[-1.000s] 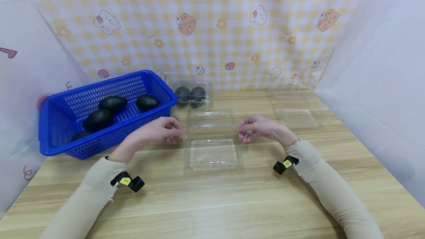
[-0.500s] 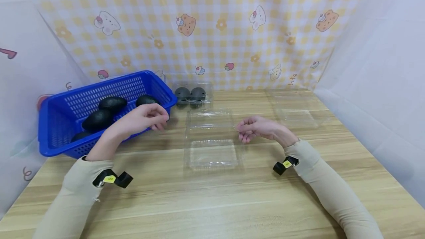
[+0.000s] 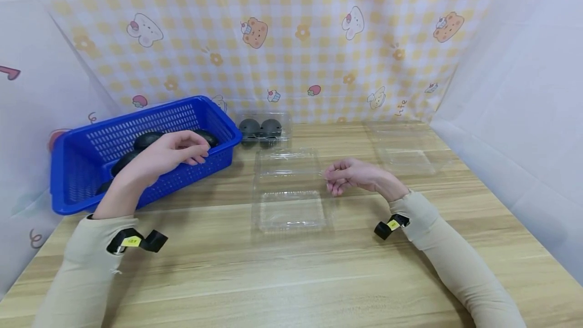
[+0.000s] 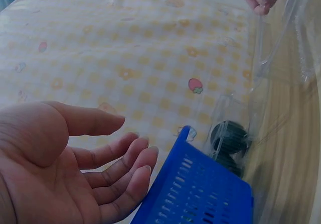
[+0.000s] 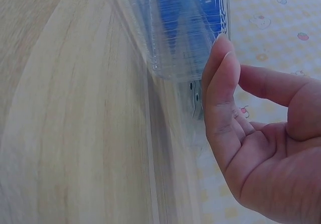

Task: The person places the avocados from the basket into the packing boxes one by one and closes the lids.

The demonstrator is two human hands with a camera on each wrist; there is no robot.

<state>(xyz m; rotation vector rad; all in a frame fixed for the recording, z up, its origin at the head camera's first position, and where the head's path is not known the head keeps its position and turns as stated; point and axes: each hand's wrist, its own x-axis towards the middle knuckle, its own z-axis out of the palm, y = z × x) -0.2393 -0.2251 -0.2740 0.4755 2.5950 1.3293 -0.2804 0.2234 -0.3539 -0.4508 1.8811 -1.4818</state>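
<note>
My left hand [image 3: 169, 152] hovers over the front rim of a blue plastic basket [image 3: 214, 162], its fingers loosely curved around nothing. In the left wrist view its palm [image 4: 50, 179] faces the camera beside the basket's end. Dark avocados [image 3: 147, 140] lie in the basket, partly hidden by this hand. At the table's middle, an open clear plastic clamshell box [image 3: 291, 211] lies with its lid folded back. My right hand [image 3: 357, 175] pinches the box's right edge; the right wrist view has thumb and forefinger together at the clear rim [image 5: 175, 76].
Behind, against the checked cloth, stands a closed clear box [image 3: 286, 133] with two dark avocados [image 3: 271, 129] showing. Another open clear box [image 3: 405, 153] lies at the back right of the wooden table [image 3: 291, 277]. White cloth walls stand on both sides.
My left hand has left the clear box's left edge and moved left and back, over the basket's front rim. The right hand stays at the box's right edge.
</note>
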